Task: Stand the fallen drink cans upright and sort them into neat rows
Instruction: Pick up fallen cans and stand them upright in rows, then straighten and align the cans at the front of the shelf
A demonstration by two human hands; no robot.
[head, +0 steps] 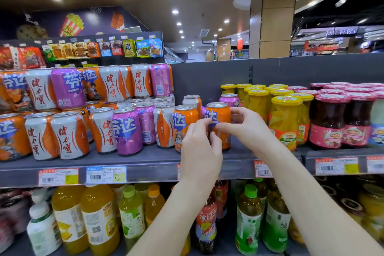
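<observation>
An upright orange can (220,114) stands on the grey shelf (145,160) at the right end of the front row. My right hand (245,129) curls round its right side, thumb on the front. My left hand (199,147) touches its lower left with curled fingers, partly covering another orange can (184,118) beside it. Further left stand purple (126,129) and white-orange cans (68,133), with a second tier stacked above them. A white can (192,101) and a purple can (229,98) stand behind.
Yellow-lidded fruit jars (284,118) and pink-lidded jars (328,118) stand right of the cans. Bottled drinks (99,218) fill the shelf below. Price tags (106,174) line the shelf edge. Snack packets (104,49) hang behind at the upper left.
</observation>
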